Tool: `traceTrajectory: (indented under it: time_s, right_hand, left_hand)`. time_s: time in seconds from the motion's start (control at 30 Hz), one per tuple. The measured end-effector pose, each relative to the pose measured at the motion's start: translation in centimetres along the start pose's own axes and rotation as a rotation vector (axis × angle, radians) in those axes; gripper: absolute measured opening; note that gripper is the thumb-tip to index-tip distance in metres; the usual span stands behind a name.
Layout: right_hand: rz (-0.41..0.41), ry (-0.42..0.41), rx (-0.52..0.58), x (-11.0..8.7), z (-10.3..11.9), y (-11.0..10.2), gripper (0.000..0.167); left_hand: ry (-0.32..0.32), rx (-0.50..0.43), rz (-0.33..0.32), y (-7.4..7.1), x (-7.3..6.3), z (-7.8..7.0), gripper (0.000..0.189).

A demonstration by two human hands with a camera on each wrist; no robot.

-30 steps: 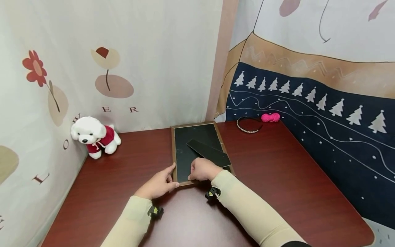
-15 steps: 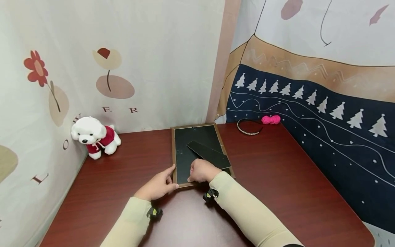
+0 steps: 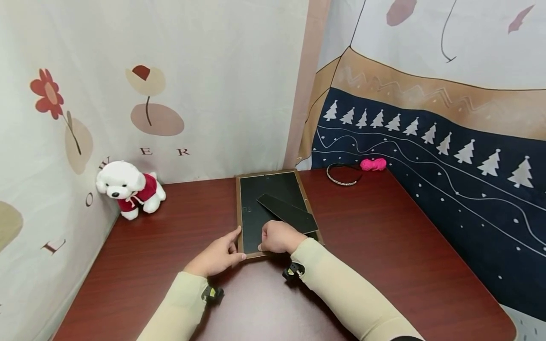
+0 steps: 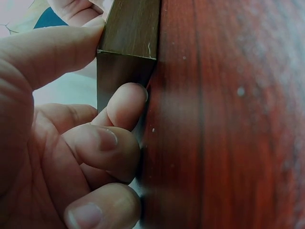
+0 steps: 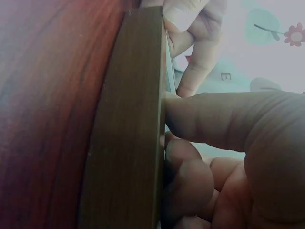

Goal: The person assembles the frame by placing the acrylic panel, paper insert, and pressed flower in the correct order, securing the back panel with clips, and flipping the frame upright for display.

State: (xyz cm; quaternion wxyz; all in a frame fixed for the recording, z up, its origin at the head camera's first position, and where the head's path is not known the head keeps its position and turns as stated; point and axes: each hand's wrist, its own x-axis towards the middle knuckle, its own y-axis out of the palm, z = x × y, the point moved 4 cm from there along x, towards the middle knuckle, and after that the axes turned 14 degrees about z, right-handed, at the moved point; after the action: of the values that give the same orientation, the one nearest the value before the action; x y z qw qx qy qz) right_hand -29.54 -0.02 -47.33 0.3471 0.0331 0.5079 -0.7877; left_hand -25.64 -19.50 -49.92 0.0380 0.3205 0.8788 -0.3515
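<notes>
one black flap (image 3: pixel 289 213), head view only

The right hand (image 3: pixel 280 236) and right sleeve (image 3: pixel 341 286) are covering part of the picture frame's (image 3: pixel 239 203) near rail. Faint marks (image 3: pixel 246 209) on the backing board (image 3: pixel 253 227) are showing too small to read. The head view is cutting off the worktop's (image 3: pixel 426 255) near edge.

Picture frame (image 3: pixel 256 222) on table (image 3: pixel 409 237), plush dog (image 3: pixel 134 187) left, headband (image 3: pixel 339 181) and bundle (image 3: pixel 373 164) right, curtain (image 3: pixel 222 94) behind
</notes>
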Motion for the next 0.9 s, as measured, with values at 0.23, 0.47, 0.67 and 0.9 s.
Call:
traceTrajectory:
  time_s: [0.23, 0.47, 0.67, 0.9]
  right_hand:
    - [0.01, -0.122, 0.019, -1.3, 0.1, 0.6, 0.024]
    - [0.007, -0.254, 0.06, -3.8, -1.2, -0.2, 0.01]
    - [0.022, -0.357, 0.0, -6.5, -2.6, -0.9, 0.017]
    - [-0.002, -0.363, -0.039, -9.2, -4.4, -1.4, 0.029]
  left_hand:
    - [-0.009, -0.017, -0.002, 0.0, -0.1, 0.1, 0.092]
    - [-0.018, -0.014, -0.002, 0.1, -0.1, 0.0, 0.092]
    - [-0.02, -0.003, -0.013, 0.1, 0.0, 0.0, 0.092]
    - [-0.024, -0.002, -0.003, 0.1, 0.2, 0.1, 0.092]
